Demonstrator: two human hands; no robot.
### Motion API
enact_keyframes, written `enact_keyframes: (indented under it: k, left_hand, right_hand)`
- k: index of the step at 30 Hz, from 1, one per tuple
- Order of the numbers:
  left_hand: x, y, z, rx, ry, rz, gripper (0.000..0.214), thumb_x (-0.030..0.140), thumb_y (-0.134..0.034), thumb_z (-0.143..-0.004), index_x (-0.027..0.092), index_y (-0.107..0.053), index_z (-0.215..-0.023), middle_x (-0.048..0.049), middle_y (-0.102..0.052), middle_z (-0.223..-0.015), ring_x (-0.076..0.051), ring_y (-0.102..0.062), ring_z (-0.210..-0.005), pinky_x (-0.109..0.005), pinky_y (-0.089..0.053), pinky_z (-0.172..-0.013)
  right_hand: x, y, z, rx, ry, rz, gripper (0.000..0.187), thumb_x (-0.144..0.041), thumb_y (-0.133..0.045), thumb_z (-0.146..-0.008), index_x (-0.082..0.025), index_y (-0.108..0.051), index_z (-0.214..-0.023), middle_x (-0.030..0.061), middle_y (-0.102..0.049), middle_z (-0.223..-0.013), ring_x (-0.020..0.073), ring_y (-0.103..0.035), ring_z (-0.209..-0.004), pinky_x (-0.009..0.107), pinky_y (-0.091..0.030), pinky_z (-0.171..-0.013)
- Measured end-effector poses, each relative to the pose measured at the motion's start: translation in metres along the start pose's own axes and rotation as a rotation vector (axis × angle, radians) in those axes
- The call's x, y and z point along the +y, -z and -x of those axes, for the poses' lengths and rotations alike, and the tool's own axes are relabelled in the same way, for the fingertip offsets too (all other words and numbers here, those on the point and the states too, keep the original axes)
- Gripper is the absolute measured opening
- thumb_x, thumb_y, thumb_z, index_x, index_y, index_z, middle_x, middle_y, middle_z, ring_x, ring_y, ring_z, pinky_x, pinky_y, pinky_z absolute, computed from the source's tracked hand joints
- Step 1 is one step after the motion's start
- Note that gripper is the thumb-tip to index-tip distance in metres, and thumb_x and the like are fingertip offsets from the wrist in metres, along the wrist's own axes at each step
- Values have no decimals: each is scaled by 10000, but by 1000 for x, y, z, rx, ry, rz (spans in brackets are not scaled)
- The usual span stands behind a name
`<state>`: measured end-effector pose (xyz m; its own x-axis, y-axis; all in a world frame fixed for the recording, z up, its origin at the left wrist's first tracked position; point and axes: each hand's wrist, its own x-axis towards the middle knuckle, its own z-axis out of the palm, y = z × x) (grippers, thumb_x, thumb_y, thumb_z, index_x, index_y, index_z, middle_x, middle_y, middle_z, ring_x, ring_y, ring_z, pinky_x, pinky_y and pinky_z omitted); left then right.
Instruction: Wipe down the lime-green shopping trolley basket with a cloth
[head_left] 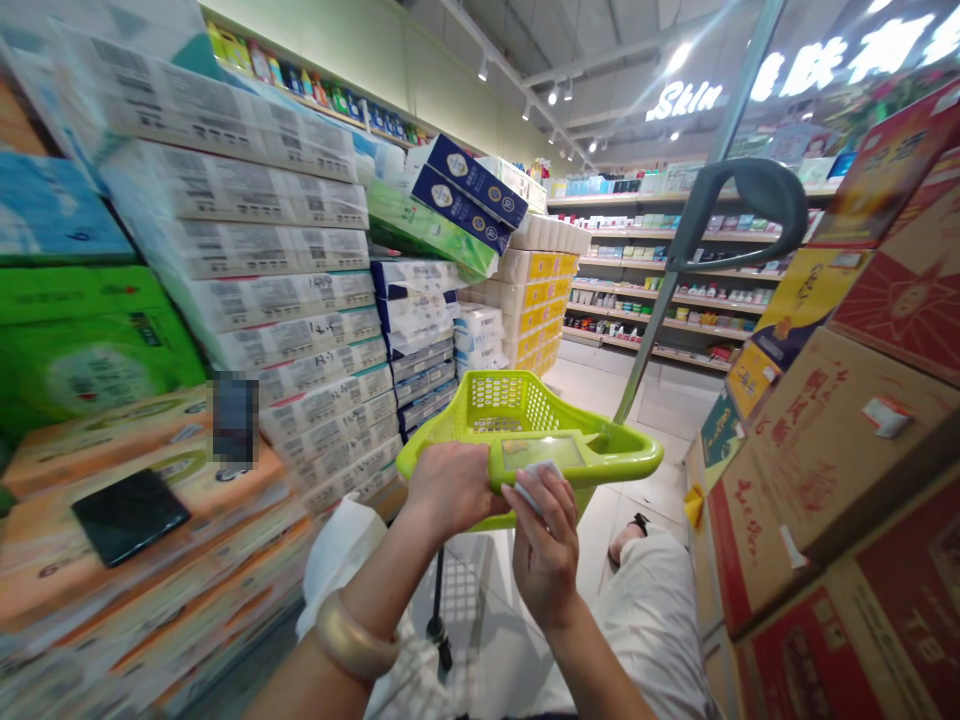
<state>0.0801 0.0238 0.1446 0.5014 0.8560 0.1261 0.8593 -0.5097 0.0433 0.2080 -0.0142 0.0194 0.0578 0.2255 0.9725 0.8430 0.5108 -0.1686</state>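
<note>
A lime-green shopping basket (626,462) with perforated walls stands on wheels in front of me. My left hand (452,487), with a gold-coloured bangle (352,640) on the wrist, is closed round the near rim of the basket. Just right of it, my right hand (546,545) pinches a small white wipe (537,482) against the rim, below a clear label window (544,453). From the basket's right side rises a metal pole ending in a grey looped handle (679,250).
Tall stacks of wrapped tissue packs (300,250) line the left side. A black tablet-like object (131,515) and a pixelated item (235,418) lie on orange packs (45,560). Cardboard cartons (840,430) rise at right. Stocked shelves (675,265) stand behind.
</note>
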Motion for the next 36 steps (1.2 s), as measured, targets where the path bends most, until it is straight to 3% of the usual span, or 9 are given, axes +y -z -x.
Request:
enact_keyframes:
  k: [5, 9, 13, 19, 26, 33, 36]
  left_hand:
    - [-1, -2, 0, 7, 4, -5, 377, 550, -593, -711, 213, -711, -835, -119, -735, -862, -307, -673, -763, -353, -464, -634]
    - [-2, -4, 0, 33, -5, 29, 406, 586, -589, -709, 230, -716, -856, -96, -736, -841, -291, -670, -764, -348, -466, -651]
    - [-2, -4, 0, 39, -3, 50, 404, 576, -589, -713, 219, -716, -853, -98, -733, -837, -295, -670, -758, -359, -472, -654]
    - [-4, -6, -1, 33, 11, 56, 420, 574, -607, -691, 176, -696, -790, -142, -720, -819, -331, -666, -751, -405, -479, -664]
    - [-1, -6, -1, 45, 12, 15, 432, 617, -577, -694, 211, -692, -787, -108, -731, -810, -313, -675, -753, -368, -472, -640]
    - [-1, -5, -1, 12, 30, -76, 409, 528, -568, -718, 153, -694, -825, -144, -732, -840, -307, -682, -745, -358, -472, -635]
    - [-2, -4, 0, 10, 21, -54, 426, 578, -574, -710, 186, -698, -820, -111, -733, -846, -297, -681, -756, -351, -472, -643]
  right_hand:
    - [19, 9, 3, -61, 110, 11, 352, -82, -504, -900, -263, -639, -1170, 52, -657, -1171, 217, -527, -1240, 438, -433, -1044]
    - [40, 24, -5, 88, -39, 55, 341, -79, -466, -903, -226, -612, -1174, 90, -625, -1190, 247, -528, -1228, 509, -441, -1022]
    - [31, 25, -18, 124, -175, 72, 367, -75, -406, -912, -187, -567, -1223, 116, -602, -1187, 250, -503, -1235, 523, -413, -1036]
    - [-7, 16, -42, -207, -91, 9, 351, -82, -415, -902, -224, -596, -1167, 48, -647, -1130, 203, -521, -1180, 420, -360, -1051]
    - [7, 29, -81, -489, -247, 116, 315, -160, -403, -917, -195, -631, -1133, 72, -662, -1116, 205, -577, -1028, 351, -393, -956]
    - [-9, 6, -111, -840, -62, 25, 316, -156, -428, -915, -203, -634, -1150, 57, -663, -1165, 182, -575, -1106, 307, -377, -1006]
    - [5, 8, -123, -951, -130, 125, 308, -198, -400, -940, -195, -629, -1146, 62, -675, -1138, 187, -599, -1080, 287, -404, -961]
